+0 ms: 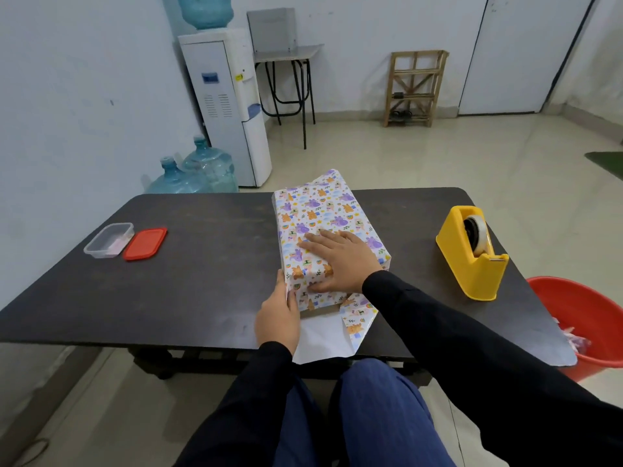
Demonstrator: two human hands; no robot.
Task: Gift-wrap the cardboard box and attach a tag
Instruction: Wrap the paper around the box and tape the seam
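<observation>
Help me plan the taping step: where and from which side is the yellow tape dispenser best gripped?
Probably by the tall rounded back of the tape dispenser, fingers and thumb across its flat side walls, coming down from above. The roll sits in the open top slot and the cutter at the low near end, so avoid both.

This is looking like a plain office back room or break area. A white water dispenser (232,106) is standing against a bare pale wall, with spare blue jugs (202,170) sitting on the tiled floor (421,156) beside it. A metal chair-desk (286,52) and a bamboo rack (416,87) are standing near a door (526,52), and a yellow tape dispenser (472,254) is sitting on the dark worktop (209,264).
</observation>
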